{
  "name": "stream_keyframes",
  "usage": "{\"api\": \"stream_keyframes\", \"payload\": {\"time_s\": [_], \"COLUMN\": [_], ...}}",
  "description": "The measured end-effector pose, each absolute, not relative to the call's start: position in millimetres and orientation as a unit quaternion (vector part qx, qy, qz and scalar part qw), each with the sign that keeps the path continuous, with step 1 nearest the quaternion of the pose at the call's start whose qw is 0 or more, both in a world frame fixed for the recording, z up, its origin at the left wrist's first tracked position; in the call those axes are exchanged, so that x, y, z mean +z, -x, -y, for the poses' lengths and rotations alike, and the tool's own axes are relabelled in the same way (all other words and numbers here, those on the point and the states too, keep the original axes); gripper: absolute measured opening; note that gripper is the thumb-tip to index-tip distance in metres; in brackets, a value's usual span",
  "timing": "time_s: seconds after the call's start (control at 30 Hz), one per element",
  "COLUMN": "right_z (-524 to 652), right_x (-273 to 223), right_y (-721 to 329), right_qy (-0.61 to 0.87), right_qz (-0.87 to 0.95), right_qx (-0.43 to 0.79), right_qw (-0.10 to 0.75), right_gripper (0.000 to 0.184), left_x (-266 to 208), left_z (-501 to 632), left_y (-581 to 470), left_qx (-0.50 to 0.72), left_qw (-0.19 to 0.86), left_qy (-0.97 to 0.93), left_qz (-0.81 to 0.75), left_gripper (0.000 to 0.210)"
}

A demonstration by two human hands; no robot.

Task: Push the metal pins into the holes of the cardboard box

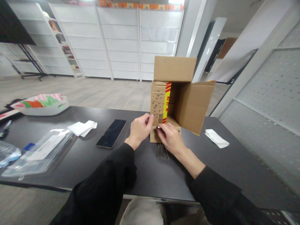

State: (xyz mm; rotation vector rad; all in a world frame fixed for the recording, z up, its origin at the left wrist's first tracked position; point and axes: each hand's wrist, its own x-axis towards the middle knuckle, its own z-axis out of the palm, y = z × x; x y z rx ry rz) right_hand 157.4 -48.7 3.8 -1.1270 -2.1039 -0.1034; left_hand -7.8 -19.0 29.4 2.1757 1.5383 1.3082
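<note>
An open cardboard box (187, 106) stands on the table, its opening toward me. Several grey nail heads dot its left flap (154, 107), next to a yellow and red tape strip. My left hand (140, 129) is at the flap's lower left edge, thumb and index finger pinched; anything between them is hidden. My right hand (172, 139) is closed in front of the bottom flap (154, 136), with a small dark tip, seemingly a nail, at its fingertips. Below that hand several long nails (161, 151) lie side by side on the table.
On the dark table (150, 175) are a phone (112, 133), folded tissues (82, 128), another tissue (217, 138) and a clear plastic case (42, 153). A white basket (44, 108) with colourful cloth sits at the far left. A perforated panel (269, 87) borders the right side.
</note>
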Motion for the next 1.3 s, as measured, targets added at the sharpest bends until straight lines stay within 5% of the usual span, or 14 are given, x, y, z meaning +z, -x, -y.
{"api": "stream_keyframes", "payload": {"time_s": [1.0,1.3], "right_z": [48.9,50.0], "right_x": [2.0,5.7], "right_y": [-157.0,-155.5], "right_qy": [0.427,0.442], "right_qz": [0.835,0.827], "right_qx": [-0.071,-0.1], "right_qw": [0.339,0.332], "right_gripper": [0.033,0.018], "left_x": [30.0,30.4], "left_z": [19.6,20.4], "left_y": [8.2,7.5], "left_qx": [0.436,0.434], "left_qw": [0.085,0.085], "left_qy": [-0.73,-0.729], "left_qz": [-0.519,-0.523], "left_gripper": [0.041,0.039]}}
